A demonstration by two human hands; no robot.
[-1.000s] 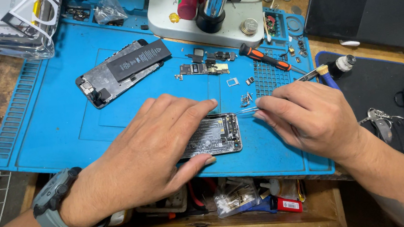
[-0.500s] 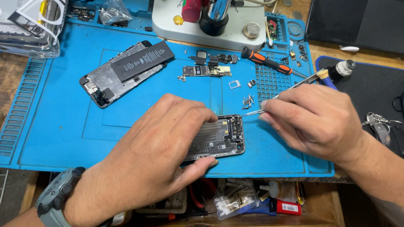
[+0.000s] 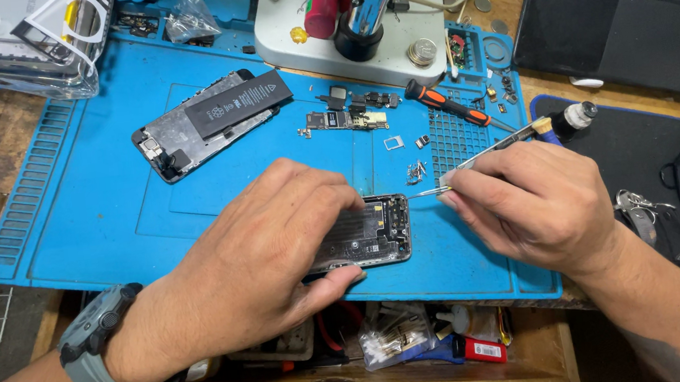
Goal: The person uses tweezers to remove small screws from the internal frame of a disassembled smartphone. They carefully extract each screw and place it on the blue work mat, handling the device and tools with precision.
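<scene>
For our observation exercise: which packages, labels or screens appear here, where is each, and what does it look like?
Clear plastic bag: top left corner, holding white and yellow parts.
Small clear plastic bag: top, on the blue mat.
Black rectangular battery label: on the opened phone upper left.
Small red packet: below the mat's front edge.

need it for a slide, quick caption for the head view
Left hand steadies an opened phone on a blue mat; right hand holds a screwdriver at its edge.
</scene>
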